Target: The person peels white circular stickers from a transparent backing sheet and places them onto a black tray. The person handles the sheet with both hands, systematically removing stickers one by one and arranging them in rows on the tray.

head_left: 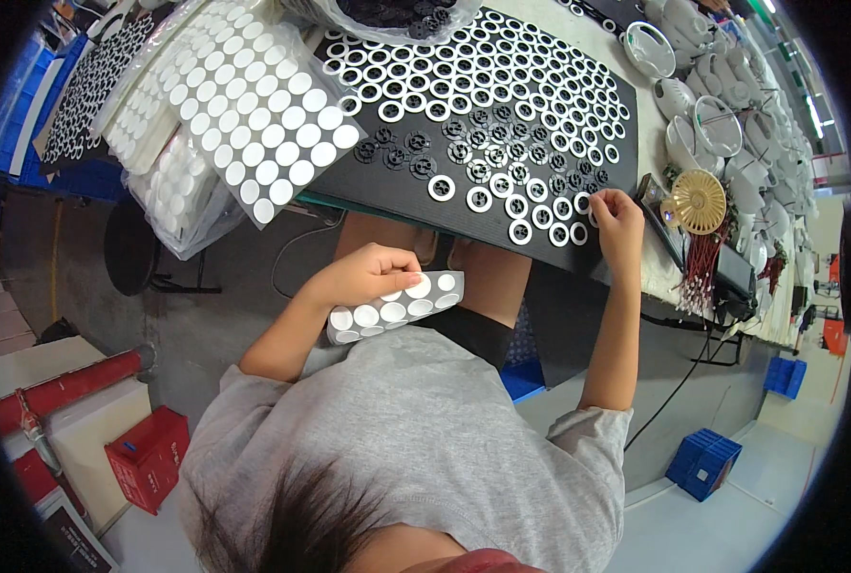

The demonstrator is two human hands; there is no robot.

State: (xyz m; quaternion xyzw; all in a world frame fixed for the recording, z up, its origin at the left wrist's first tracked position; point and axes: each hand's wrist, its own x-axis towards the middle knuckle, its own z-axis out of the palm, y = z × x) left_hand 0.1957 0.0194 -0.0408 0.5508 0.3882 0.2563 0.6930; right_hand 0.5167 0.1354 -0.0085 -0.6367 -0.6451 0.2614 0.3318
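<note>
Black ribbed mat (502,124), ringed discs; right hand (619,222) fingers pinch one; left hand (368,277) clamps sticker strip (397,310).

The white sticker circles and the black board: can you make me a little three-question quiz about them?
1. True or false: the left hand holds a strip of white round stickers.
2. What does the right hand touch? A) the gold disc B) the black board edge with rings C) the red box
3. What colour is the person's shirt?

Key: 1 true; 2 B; 3 grey.
</note>
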